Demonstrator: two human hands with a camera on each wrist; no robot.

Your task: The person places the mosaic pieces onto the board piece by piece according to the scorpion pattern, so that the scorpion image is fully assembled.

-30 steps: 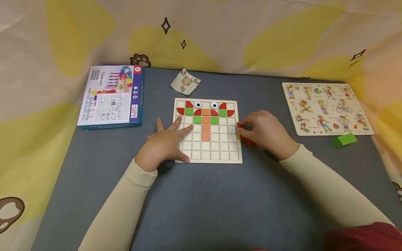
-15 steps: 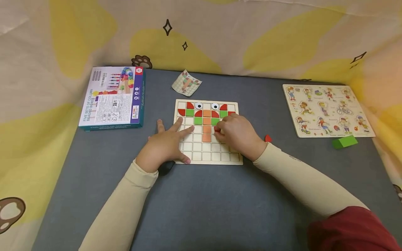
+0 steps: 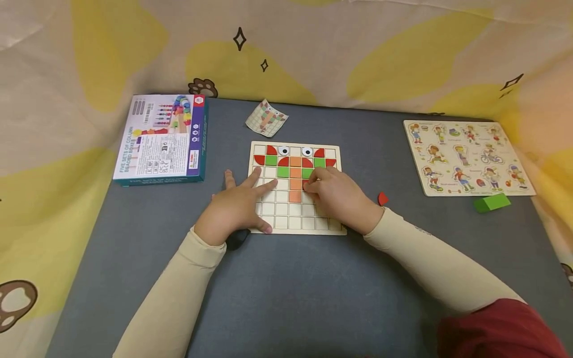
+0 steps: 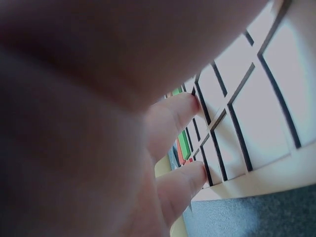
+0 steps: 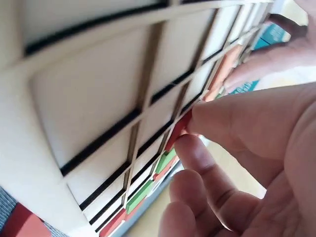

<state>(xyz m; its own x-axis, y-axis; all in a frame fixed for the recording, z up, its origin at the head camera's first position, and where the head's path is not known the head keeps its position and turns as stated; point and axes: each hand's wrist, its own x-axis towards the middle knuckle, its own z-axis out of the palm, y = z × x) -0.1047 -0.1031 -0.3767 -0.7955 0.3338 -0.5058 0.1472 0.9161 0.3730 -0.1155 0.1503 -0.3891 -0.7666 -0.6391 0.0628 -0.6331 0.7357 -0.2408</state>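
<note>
A pale wooden grid board [image 3: 294, 222] lies mid-table. Set in its upper cells are red quarter-round tiles, green squares, an orange column [image 3: 295, 184] and two eye tiles [image 3: 306, 152]. My left hand [image 3: 234, 206] rests with spread fingers on the board's left side. My right hand [image 3: 342, 196] is over the right half, thumb and index finger pinching a red tile [image 5: 178, 131] at the cell right of the orange column, below a green square. The right hand covers several cells in the head view. Another red quarter-round tile [image 3: 382, 199] lies on the table right of the board.
A picture card [image 3: 267, 119] with a similar pattern lies behind the board. A boxed toy set [image 3: 158, 139] stands at the back left. To the right are a wooden puzzle board [image 3: 467, 156] and a green block [image 3: 492, 202]. A patterned cloth [image 3: 286, 54] hangs behind the table.
My right hand has moved left from the red tiles beside the board onto the grid, carrying a red tile. It shifts only slightly in the last half second. My left hand stays put.
</note>
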